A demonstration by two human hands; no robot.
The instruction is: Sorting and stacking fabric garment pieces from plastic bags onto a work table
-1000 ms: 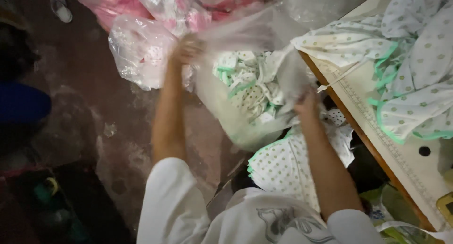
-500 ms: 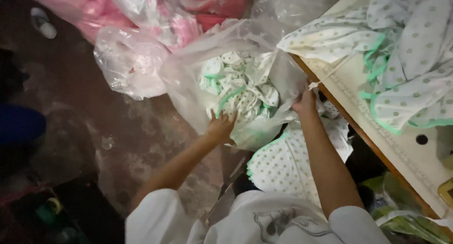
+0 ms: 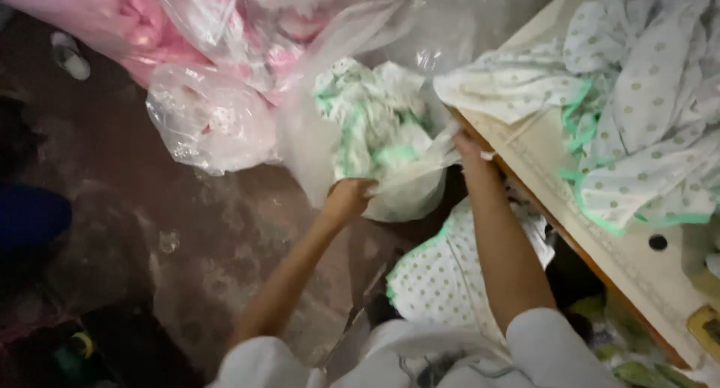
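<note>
Your left hand (image 3: 351, 197) presses up under the clear bag (image 3: 390, 144), fingers curled shut against its bottom; your right hand (image 3: 466, 146) pinches the bag's right edge, fingers closed on the plastic. One bag in hand, held off the floor (image 3: 172, 230) just left of the counter (image 3: 547, 155) edge, mouth up and away from you, long axis roughly vertical in view, leaning left. It's stuffed with white-and-green cloth (image 3: 367, 121), count unclear. Two more bags (image 3: 206, 121) of pink stuff sit upper left. Dotted garments (image 3: 645, 110) piled on the counter, one more below it (image 3: 442, 275).
</note>
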